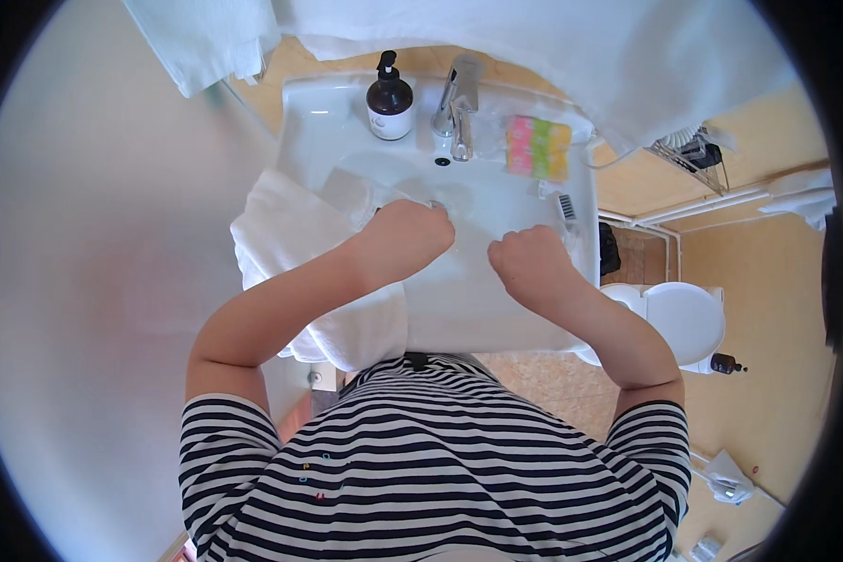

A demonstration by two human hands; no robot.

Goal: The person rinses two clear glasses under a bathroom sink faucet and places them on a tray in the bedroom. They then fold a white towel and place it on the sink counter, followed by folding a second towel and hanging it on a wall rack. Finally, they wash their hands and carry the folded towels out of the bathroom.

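Observation:
Both my hands are over the white washbasin (496, 318), fingers curled in. My left hand (407, 242) is closed left of the basin's middle, just beyond a white towel (286, 225) draped over the left and front rim. Next to its knuckles shows a clear, whitish see-through object (351, 199) of a kind I cannot make out. My right hand (532, 267) is closed near the basin's right side, apart from the left. A white brush (566, 208) with dark bristles lies on the rim just beyond it. The backs of both hands hide whatever is inside them.
On the far rim stand a dark pump bottle (390, 101) and a chrome faucet (457, 108). Right of the faucet lies a pink, green and yellow packet (538, 148). A white toilet (684, 323) is at the right. White cloth (534, 37) hangs beyond the basin.

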